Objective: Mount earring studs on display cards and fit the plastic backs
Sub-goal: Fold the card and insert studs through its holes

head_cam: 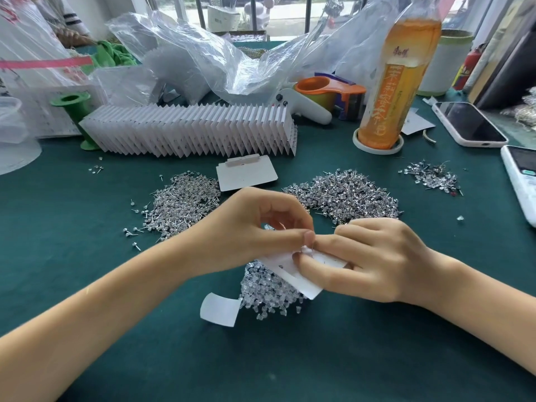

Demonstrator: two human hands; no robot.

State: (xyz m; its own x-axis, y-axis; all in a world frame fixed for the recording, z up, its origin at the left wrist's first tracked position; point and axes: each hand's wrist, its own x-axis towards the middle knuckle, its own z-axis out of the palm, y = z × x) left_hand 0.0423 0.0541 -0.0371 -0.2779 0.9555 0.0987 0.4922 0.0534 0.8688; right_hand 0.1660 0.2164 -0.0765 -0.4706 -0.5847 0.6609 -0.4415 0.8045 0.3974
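On green cloth (87, 285), far left: green spool (74, 104), then a long fanned row of filled cards (191, 130). Left stud pile (181, 206) lies behind the left hand (246, 227), fingers curled, thumb and forefinger pinching the top edge of a white display card (293, 274). Card is held tilted just above a heap of clear plastic backs (268, 294). Spare card (246, 174) lies flat behind the hands. Right hand (368, 259) grips the same card, thumb pressed on its face. Second stud pile (345, 192) lies beyond; orange bottle (397, 82), phone (467, 123) further right.
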